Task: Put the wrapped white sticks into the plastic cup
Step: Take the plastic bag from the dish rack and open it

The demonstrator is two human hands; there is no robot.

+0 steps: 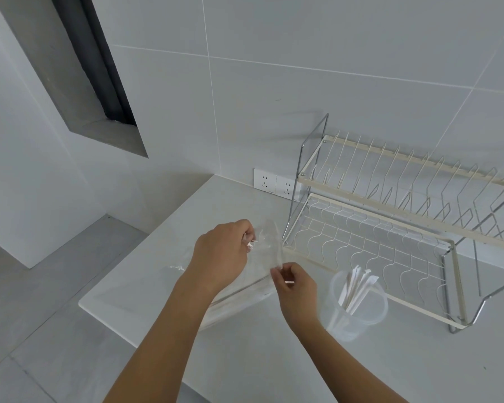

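Note:
A clear plastic cup (352, 318) stands on the white counter, right of my hands. Several wrapped white sticks (357, 286) lean inside it, their tops above the rim. Left of the cup, a clear plastic bag (269, 245) is held up over the counter. My left hand (221, 253) pinches the bag's upper edge. My right hand (296, 286) pinches its lower near edge, a little left of the cup. I cannot tell whether any sticks are in the bag.
A two-tier wire dish rack (390, 228) stands behind and right of the cup, against the tiled wall. A double wall socket (274, 181) sits left of the rack. The counter (157, 286) ends in an edge at the left, with grey floor below.

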